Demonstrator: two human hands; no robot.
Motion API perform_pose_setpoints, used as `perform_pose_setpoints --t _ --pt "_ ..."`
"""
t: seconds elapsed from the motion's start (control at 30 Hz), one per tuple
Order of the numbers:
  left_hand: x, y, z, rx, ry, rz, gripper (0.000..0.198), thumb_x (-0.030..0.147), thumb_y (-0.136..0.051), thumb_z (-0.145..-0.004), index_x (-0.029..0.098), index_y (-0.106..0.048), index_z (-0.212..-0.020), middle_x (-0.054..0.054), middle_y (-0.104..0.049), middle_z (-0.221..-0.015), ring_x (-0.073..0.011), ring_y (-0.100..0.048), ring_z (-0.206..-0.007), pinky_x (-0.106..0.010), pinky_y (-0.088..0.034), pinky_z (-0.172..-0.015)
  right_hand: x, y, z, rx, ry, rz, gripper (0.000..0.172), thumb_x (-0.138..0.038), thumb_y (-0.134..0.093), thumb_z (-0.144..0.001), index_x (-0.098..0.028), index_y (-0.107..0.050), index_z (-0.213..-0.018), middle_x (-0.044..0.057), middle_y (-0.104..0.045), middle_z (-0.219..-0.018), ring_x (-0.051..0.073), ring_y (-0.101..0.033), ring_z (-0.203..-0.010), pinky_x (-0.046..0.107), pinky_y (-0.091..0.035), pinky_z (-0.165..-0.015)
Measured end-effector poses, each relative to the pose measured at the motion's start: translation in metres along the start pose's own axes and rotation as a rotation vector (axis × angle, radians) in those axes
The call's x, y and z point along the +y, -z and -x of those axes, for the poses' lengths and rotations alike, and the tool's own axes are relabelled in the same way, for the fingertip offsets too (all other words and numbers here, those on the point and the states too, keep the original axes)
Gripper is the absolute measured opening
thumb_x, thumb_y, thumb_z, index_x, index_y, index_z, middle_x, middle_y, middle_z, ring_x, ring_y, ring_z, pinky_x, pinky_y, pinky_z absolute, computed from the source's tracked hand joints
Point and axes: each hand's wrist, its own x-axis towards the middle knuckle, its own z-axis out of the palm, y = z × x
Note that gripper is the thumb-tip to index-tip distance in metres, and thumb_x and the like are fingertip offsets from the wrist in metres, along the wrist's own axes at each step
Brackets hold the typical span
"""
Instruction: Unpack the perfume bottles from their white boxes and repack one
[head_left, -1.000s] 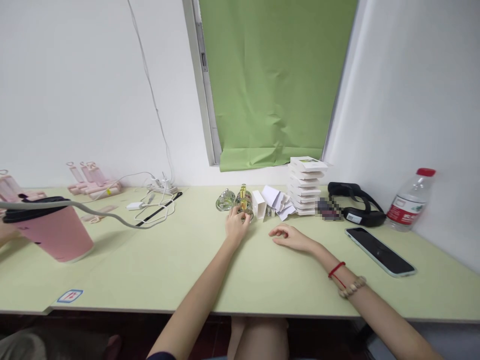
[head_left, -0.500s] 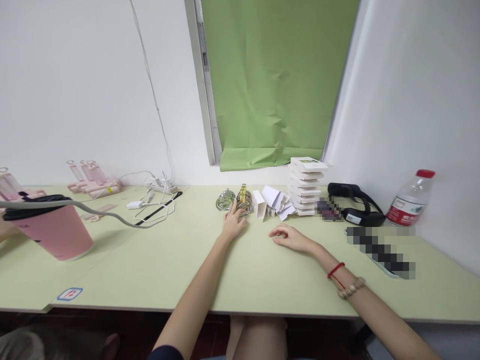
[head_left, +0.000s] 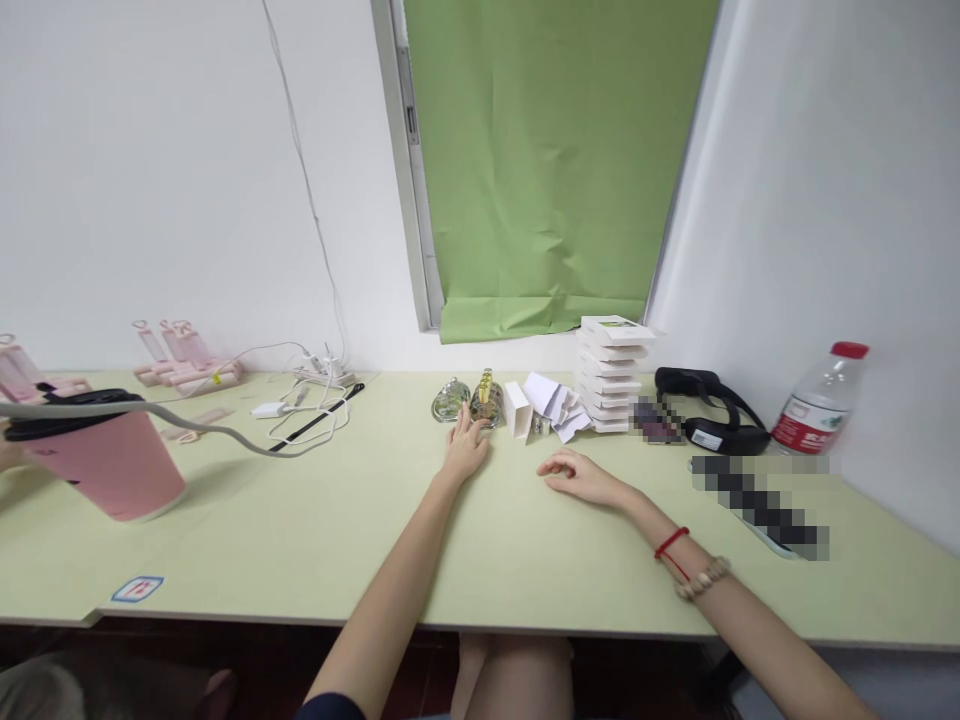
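Observation:
My left hand (head_left: 466, 450) lies at the near edge of two clear, shiny dishes with its fingers stretched out. Its fingertips are at the gap between the left dish (head_left: 448, 396) and the right dish (head_left: 491, 412); whether they touch either one I cannot tell. Small yellow-gold pieces (head_left: 486, 382) stand in the right dish. My right hand (head_left: 583, 476) rests on the table, palm down and fingers loosely bent, holding nothing. Beyond it are an upright white box piece (head_left: 517, 410) and folded white papers (head_left: 553, 400).
A stack of white boxes (head_left: 609, 375) stands behind the papers. Further right are a black headset (head_left: 716, 412), a blurred-out phone (head_left: 757, 505) and a plastic bottle (head_left: 817, 405). Leftward are a pink cup (head_left: 120, 460), tangled white cables (head_left: 315, 410) and pink bottles (head_left: 187, 350).
My left hand has drawn back slightly, its fingers shifting a little left and off the right dish. My right hand has stayed in place.

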Motion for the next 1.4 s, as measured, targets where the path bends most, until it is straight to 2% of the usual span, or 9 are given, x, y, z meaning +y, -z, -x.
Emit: perform_pose_setpoints --t 0.17,0.33,0.53,0.67,0.77,0.9,1.1,1.2,1.4 --pt "-0.002 0.001 -0.001 -0.068 -0.004 0.02 0.042 0.018 -0.039 -0.076 0.026 -0.048 -0.116 -0.002 -0.005 -0.146 -0.0238 -0.008 -0.133 -0.047 -0.021 -0.102 0.002 -0.001 -0.001 0.007 -0.001 0.011 0.021 -0.027 -0.054 -0.073 -0.018 -0.064 -0.09 0.006 -0.055 -0.095 0.016 -0.052 -0.088 0.028 -0.041 -0.075" --pt "-0.003 -0.004 -0.002 -0.007 0.019 0.009 0.037 0.02 -0.041 -0.074 0.024 -0.051 -0.11 -0.003 -0.013 -0.145 -0.0238 -0.008 -0.133 -0.046 -0.018 -0.103 0.003 -0.002 -0.001 0.005 -0.004 0.0 0.021 -0.027 -0.054 -0.073 -0.018 -0.064 -0.089 0.006 -0.055 -0.095 0.016 -0.053 -0.088 0.028 -0.041 -0.074" --pt "-0.007 0.0 -0.007 0.311 0.102 0.043 0.026 0.021 -0.039 -0.078 0.02 -0.055 -0.099 -0.008 -0.036 -0.135 -0.0226 -0.024 -0.129 -0.041 -0.025 -0.1 0.0 -0.001 -0.001 0.007 -0.011 -0.002 0.02 -0.025 -0.054 -0.073 -0.018 -0.064 -0.089 0.006 -0.055 -0.096 0.016 -0.053 -0.088 0.027 -0.041 -0.074" --pt "-0.015 0.005 -0.013 0.512 0.264 0.114 0.04 0.026 -0.042 -0.077 0.017 -0.043 -0.116 -0.013 -0.039 -0.131 -0.0232 -0.031 -0.124 -0.041 -0.029 -0.097 -0.005 -0.001 0.0 0.01 -0.021 -0.014 0.02 -0.025 -0.054 -0.073 -0.018 -0.064 -0.088 0.006 -0.054 -0.095 0.015 -0.053 -0.088 0.026 -0.041 -0.074" --pt "-0.023 0.004 -0.019 0.466 0.409 0.177 0.058 0.035 -0.047 -0.075 0.015 -0.03 -0.127 -0.015 -0.036 -0.133 -0.0266 -0.029 -0.124 -0.045 -0.028 -0.097 -0.005 -0.001 0.0 0.014 -0.019 -0.014 0.019 -0.025 -0.055 -0.073 -0.017 -0.064 -0.088 0.006 -0.054 -0.094 0.015 -0.053 -0.087 0.026 -0.041 -0.074" --pt "-0.033 0.004 -0.028 0.41 0.445 0.229 0.069 0.038 -0.054 -0.07 0.016 -0.027 -0.129 -0.014 -0.038 -0.132 -0.0283 -0.029 -0.124 -0.046 -0.025 -0.098 -0.004 -0.002 -0.001 0.027 -0.015 0.0 0.018 -0.024 -0.055 -0.072 -0.018 -0.064 -0.088 0.005 -0.053 -0.094 0.014 -0.052 -0.086 0.026 -0.042 -0.073" --pt "-0.046 0.009 -0.038 0.531 0.56 0.349 0.052 0.045 -0.056 -0.069 0.025 -0.044 -0.115 -0.006 -0.057 -0.109 -0.0253 -0.045 -0.107 -0.042 -0.032 -0.091 -0.002 -0.002 -0.004 0.013 0.007 0.017 0.019 -0.022 -0.054 -0.073 -0.018 -0.064 -0.089 0.005 -0.053 -0.093 0.014 -0.052 -0.086 0.024 -0.041 -0.072" --pt "-0.048 0.009 -0.039 0.484 0.537 0.285 0.055 0.048 -0.062 -0.062 0.026 -0.05 -0.11 -0.008 -0.053 -0.109 -0.0286 -0.041 -0.109 -0.044 -0.031 -0.09 -0.002 -0.001 -0.003 0.019 0.006 0.026 0.019 -0.023 -0.054 -0.073 -0.018 -0.064 -0.088 0.005 -0.053 -0.093 0.014 -0.052 -0.085 0.024 -0.042 -0.07" --pt "-0.049 0.008 -0.035 0.43 0.474 0.263 0.041 0.05 -0.06 -0.062 0.022 -0.053 -0.09 -0.009 -0.054 -0.107 -0.0297 -0.042 -0.107 -0.043 -0.032 -0.088 0.005 0.0 -0.008 0.045 0.021 0.023 0.018 -0.02 -0.051 -0.074 -0.016 -0.065 -0.085 0.005 -0.057 -0.087 0.012 -0.053 -0.076 0.023 -0.042 -0.066"
